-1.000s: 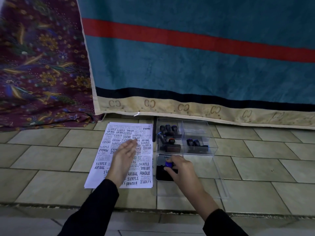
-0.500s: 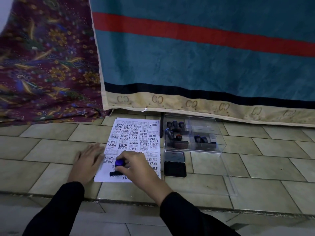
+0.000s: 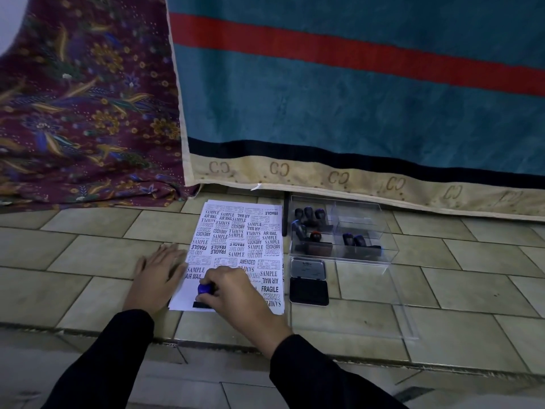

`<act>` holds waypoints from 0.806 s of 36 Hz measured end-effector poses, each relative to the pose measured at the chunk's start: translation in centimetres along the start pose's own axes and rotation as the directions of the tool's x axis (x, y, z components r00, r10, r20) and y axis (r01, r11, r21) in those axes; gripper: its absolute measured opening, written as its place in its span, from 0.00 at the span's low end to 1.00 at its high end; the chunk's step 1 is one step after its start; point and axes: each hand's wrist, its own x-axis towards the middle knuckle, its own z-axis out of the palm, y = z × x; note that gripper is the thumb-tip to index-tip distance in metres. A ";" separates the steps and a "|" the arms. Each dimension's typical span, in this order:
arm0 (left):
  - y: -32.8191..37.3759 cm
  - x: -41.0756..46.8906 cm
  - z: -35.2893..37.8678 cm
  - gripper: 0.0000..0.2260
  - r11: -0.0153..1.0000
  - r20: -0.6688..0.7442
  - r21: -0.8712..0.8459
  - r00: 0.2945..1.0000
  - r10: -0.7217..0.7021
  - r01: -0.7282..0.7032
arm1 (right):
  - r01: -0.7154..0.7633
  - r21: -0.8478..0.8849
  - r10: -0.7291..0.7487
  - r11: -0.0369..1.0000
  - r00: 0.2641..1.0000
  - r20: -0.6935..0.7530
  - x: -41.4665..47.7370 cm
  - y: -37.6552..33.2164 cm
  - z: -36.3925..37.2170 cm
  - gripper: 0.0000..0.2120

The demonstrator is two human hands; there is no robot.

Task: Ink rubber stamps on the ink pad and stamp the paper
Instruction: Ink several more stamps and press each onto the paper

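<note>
A left hand lies flat, fingers spread, across the tiled floor and the left edge of a white, print-covered paper sheet. The right hand grips a blue-handled rubber stamp pressed onto the sheet's lower left. Just right lies an open black ink pad.

Big teal blanket with a red stripe and beige CC-print hem hanging at the back, maroon floral cloth bunched up left of it, greenish-beige tiled floor underneath.

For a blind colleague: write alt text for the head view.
The right hand presses a blue-handled stamp onto the paper while the left hand lies flat at its left edge. An open ink pad sits alongside.
</note>
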 end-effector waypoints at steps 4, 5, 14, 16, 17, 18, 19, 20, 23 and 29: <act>0.1 -0.1 0.0 0.17 1.000 -0.009 -0.017 1.000 0.000 0.000 | 0.008 -0.024 -0.008 1.000 1.000 0.022 -0.1 -0.3 0.1 0.08; 0.2 -0.1 0.0 0.17 1.000 -0.010 -0.020 1.000 -0.001 0.000 | 0.016 -0.039 -0.015 0.999 1.000 0.027 -0.1 -0.4 0.1 0.08; 0.6 -0.4 -0.3 0.18 1.000 -0.015 -0.031 1.000 0.005 -0.005 | 0.134 -0.231 -0.119 0.964 0.990 0.076 -0.6 -1.8 0.8 0.04; 0.8 -0.5 -0.4 0.18 0.999 -0.008 -0.034 1.000 0.014 -0.014 | 0.139 -0.232 -0.125 0.963 0.989 0.077 -0.8 -1.8 0.7 0.04; 0.9 -0.5 -0.5 0.18 0.999 -0.002 -0.037 1.000 0.017 -0.017 | 0.123 -0.216 -0.111 0.969 0.992 0.067 -0.7 -1.8 0.7 0.04; 1.0 -0.6 -0.5 0.18 0.999 0.002 -0.041 1.000 0.018 -0.018 | 0.105 -0.197 -0.096 0.975 0.994 0.055 -0.6 -1.8 0.5 0.04; 1.0 -0.7 -0.6 0.17 0.999 0.006 -0.044 1.000 0.018 -0.018 | 0.091 -0.181 -0.084 0.979 0.995 0.047 -0.4 -1.8 0.4 0.04; 1.1 -0.8 -0.6 0.17 0.999 0.009 -0.046 1.000 0.018 -0.018 | 0.086 -0.172 -0.079 0.981 0.996 0.046 -0.2 -1.8 0.4 0.04; 1.3 -0.8 -0.7 0.17 0.998 0.008 -0.053 1.000 0.019 -0.018 | 0.101 -0.168 -0.093 0.980 0.994 0.058 -0.2 -1.5 0.7 0.03; 1.2 -0.8 -0.8 0.17 0.999 0.000 -0.038 1.000 0.014 -0.014 | -0.010 -0.045 0.011 0.999 1.000 0.021 0.8 -0.2 0.9 0.06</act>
